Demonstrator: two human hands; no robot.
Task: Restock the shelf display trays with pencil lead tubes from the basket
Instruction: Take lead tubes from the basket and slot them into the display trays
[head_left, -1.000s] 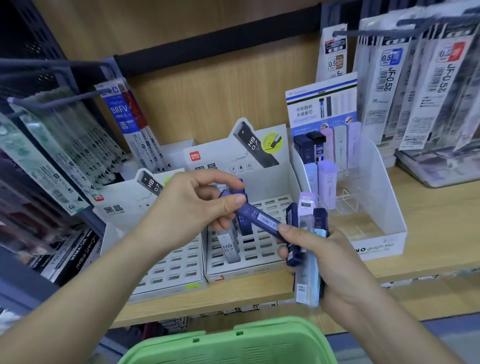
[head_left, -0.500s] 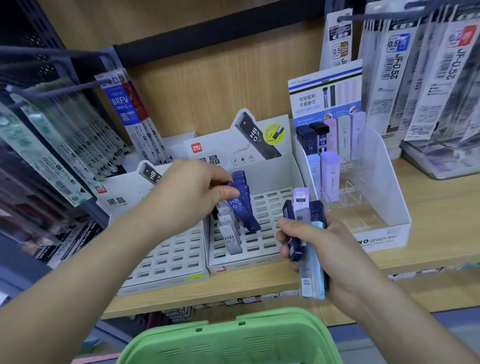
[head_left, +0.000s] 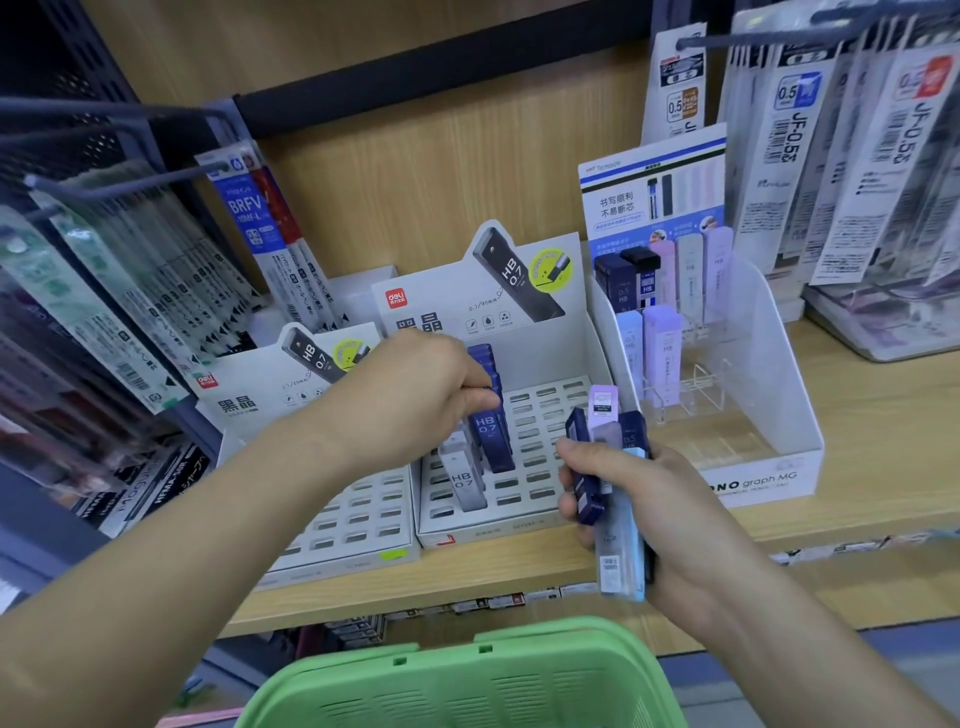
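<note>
Now pinching the top of a navy HB 0.7 tube (head_left: 491, 441) with the left hand (head_left: 415, 400), fingers curled, seating it near-upright in the middle slotted tray (head_left: 545, 431). Gripping a bundle of spare tubes (head_left: 618, 545) in the right hand (head_left: 665, 509) at four o'clock, long axes six-to-twelve. Free slots at three o'clock, probably next. Green basket (head_left: 467, 670) at six.

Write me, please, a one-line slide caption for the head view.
Left hand pinches a dark blue tube standing in the slotted tray; right hand grips spare tubes, green basket in foreground.
</note>
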